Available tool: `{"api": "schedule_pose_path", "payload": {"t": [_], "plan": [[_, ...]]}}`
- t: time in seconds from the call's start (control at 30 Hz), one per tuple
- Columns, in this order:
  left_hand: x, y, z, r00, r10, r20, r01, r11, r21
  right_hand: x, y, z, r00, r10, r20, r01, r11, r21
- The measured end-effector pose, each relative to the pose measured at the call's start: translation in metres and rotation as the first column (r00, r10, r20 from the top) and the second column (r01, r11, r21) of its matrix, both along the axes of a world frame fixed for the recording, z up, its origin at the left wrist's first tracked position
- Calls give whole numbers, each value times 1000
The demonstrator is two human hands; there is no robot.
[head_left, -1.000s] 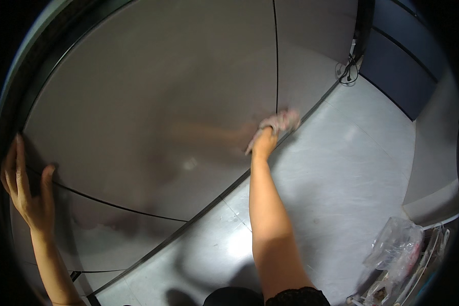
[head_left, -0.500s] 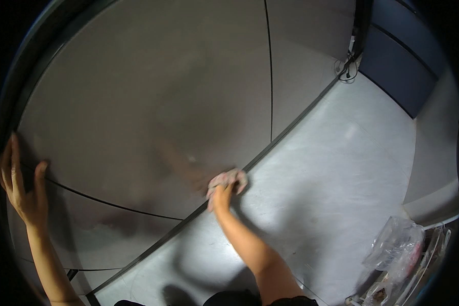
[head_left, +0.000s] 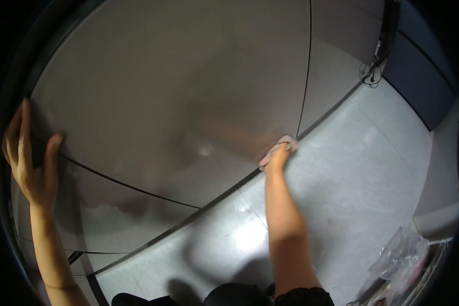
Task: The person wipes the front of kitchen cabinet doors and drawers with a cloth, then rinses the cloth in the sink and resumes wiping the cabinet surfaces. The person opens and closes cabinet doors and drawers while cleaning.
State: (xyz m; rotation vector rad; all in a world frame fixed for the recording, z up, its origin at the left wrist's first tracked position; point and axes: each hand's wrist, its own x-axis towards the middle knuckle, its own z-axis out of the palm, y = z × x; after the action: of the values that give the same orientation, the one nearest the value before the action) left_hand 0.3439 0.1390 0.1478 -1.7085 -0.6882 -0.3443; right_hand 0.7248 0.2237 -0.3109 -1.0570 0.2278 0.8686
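A pinkish, patterned cloth (head_left: 292,142) is bunched under my right hand (head_left: 277,157), whose fingers close over it. It presses at the bottom edge of a large glossy grey-brown panel (head_left: 188,92), close to where a dark vertical seam meets the dark base strip (head_left: 224,195). At the far left my left hand (head_left: 34,166) has its fingers stretched and thumb apart, resting by the panel's dark left edge. My right forearm shows as a blurred reflection on the shiny surface.
Light grey floor (head_left: 352,168) spreads along the right. Cables (head_left: 372,74) lie at the panel's far corner beside a dark blue cabinet (head_left: 418,76). At the lower right, clear plastic wrapping (head_left: 400,255) sits on a rack. A pale grey curved unit (head_left: 441,178) stands at the right.
My right hand has slid with the cloth along the base strip, up and to the right, toward the vertical seam. My left hand stays at the left edge while the view has shifted.
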Motion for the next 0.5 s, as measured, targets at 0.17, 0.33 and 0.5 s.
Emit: {"api": "schedule_pose_path", "payload": {"t": [0.17,0.33,0.5], "plan": [[4,-2,-4,999,-25,30,24,999,22,-147,-25,-47,990,97,-102,-97,995,6],[21,0,-6,991,-112,73,110,993,33,-300,-84,-57,967,244,-70,-247,969,-32],[28,-10,-4,989,-108,104,106,994,18,-301,-134,-78,612,753,-243,-727,656,202]]}}
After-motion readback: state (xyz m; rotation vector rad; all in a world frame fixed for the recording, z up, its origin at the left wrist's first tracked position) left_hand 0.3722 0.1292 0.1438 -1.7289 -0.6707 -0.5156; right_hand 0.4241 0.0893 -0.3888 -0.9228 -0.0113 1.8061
